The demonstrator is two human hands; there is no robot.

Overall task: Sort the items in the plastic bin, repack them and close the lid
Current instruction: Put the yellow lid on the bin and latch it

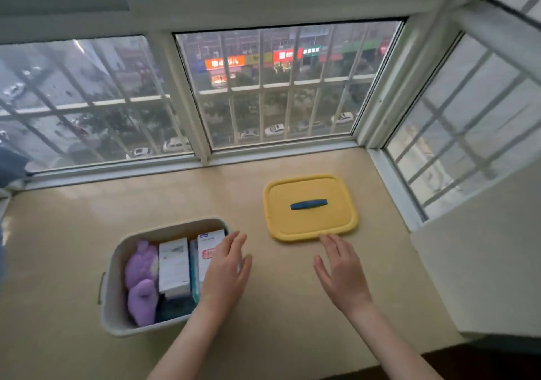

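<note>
The open plastic bin [117,265] sits on the beige window ledge [87,218], packed with purple plush [142,280] and white boxes [174,265]. Its yellow lid [310,207] lies apart to the right. The left hand [225,268] hovers over the bin's right edge, the right hand [342,271] just short of the lid, fingers of both spread and empty.

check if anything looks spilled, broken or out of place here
Nothing looks spilled or damaged. The yellow lid lies flat on the sill, off the bin. The boxes and purple soft things sit packed inside the bin.
</note>
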